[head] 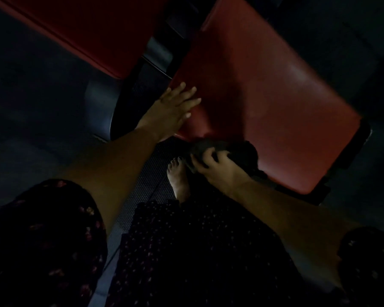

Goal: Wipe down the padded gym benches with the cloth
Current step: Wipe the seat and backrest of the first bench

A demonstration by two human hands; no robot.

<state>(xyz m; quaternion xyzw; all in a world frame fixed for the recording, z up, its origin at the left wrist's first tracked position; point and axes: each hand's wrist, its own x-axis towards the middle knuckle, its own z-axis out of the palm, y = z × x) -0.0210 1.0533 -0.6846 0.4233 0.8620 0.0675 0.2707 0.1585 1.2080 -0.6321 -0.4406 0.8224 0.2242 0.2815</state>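
Near the cloth (235, 149), a bare foot (178, 181) stands.

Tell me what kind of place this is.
Likely a dimly lit gym: a red padded bench under the left hand, a second red padded bench beyond it, and a textured black floor mat below.

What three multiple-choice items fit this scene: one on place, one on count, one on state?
1. Where is the dark cloth? A. on the floor B. at the near edge of the right bench pad C. over a shoulder
2. How many red pads show? A. one B. two C. four
3. How is the left hand? A. flat, fingers straight B. a fist C. holding a bottle
1B: the right hand grips it there. 2B: a left bench pad shows too. 3A: it rests on the pad's corner.
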